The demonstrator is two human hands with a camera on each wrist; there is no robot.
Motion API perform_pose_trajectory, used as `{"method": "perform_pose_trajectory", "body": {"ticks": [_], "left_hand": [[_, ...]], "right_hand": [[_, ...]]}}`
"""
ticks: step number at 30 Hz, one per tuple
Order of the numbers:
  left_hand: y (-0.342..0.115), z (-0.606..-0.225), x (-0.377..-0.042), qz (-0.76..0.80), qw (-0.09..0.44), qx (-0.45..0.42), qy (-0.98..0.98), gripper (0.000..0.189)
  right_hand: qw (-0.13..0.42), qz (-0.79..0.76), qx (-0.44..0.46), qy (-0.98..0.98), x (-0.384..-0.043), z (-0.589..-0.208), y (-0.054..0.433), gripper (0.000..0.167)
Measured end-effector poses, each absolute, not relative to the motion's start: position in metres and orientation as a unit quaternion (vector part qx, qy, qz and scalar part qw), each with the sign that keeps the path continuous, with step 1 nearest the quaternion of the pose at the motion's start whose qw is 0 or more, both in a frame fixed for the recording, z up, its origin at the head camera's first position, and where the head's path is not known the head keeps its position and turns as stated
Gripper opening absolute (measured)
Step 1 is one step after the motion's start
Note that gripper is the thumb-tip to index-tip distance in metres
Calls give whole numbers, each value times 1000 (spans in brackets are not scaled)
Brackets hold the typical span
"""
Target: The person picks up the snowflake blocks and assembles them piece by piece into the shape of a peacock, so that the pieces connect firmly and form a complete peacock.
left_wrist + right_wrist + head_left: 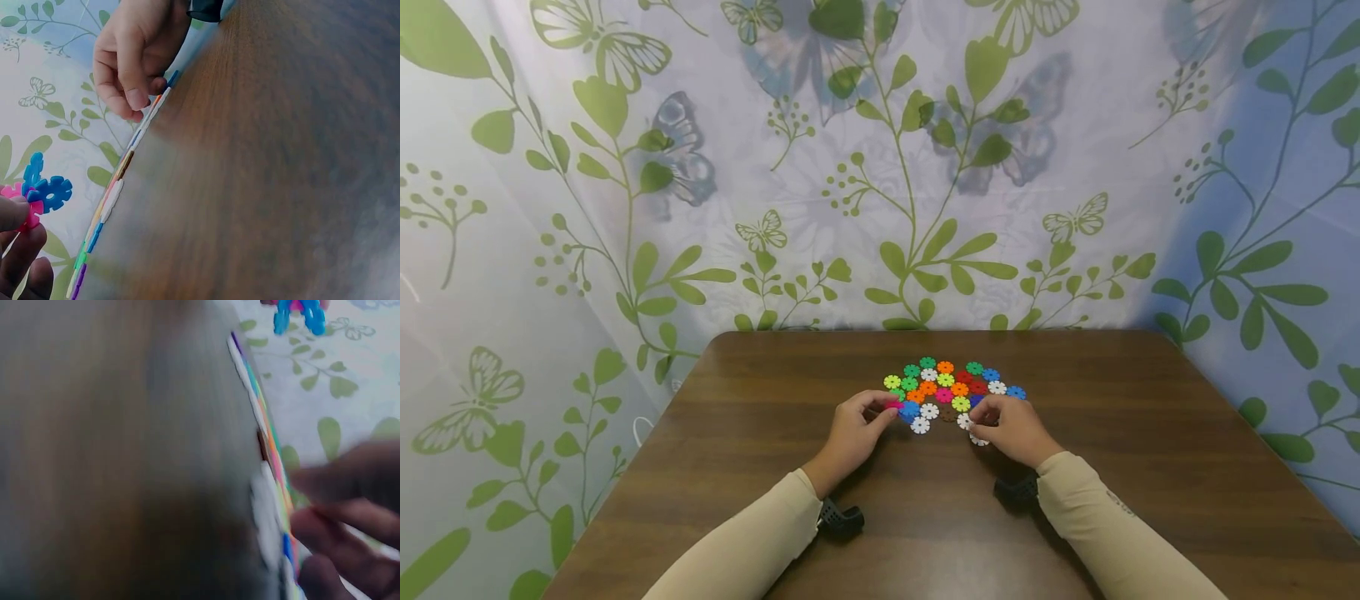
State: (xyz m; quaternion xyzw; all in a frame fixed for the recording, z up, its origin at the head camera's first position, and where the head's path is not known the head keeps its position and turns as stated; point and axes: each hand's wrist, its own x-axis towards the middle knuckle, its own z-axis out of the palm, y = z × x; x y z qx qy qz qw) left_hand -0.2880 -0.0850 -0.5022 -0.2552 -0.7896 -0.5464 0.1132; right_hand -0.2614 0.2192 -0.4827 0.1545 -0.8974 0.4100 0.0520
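Flower-shaped plastic discs in many colours lie spread on the wooden table point(925, 533). Above the near left of the spread, my left hand point(853, 433) pinches a pink disc point(34, 214) between thumb and fingers. Two blue discs point(54, 193) are joined to that pink one and stick up at angles. My right hand point(1018, 432) is over the near right of the spread, fingers loosely bent and nothing visible between them. Closest to its fingertips is a white disc point(964, 421). In the right wrist view the fingers point(337, 547) are blurred beside the discs.
A brown disc point(948, 413) and another white disc point(921, 425) lie between the hands. Green, orange, yellow and red discs extend behind, with a blue disc point(1016, 392) at the far right. A patterned curtain point(880, 167) hangs behind the table's back edge.
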Motion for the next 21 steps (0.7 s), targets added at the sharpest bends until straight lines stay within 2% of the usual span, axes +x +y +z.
{"method": "perform_pose_trajectory", "body": {"ticks": [10,21], "left_hand": [[-83,-502,-289,-540,118,-258,-792,22],[-83,-501,-286,-536,111,-253,-798,24]], "right_hand": [[6,371,231,-899,-264,-479,233,16],[15,373,235,-898,-263,-479,231,19]]}}
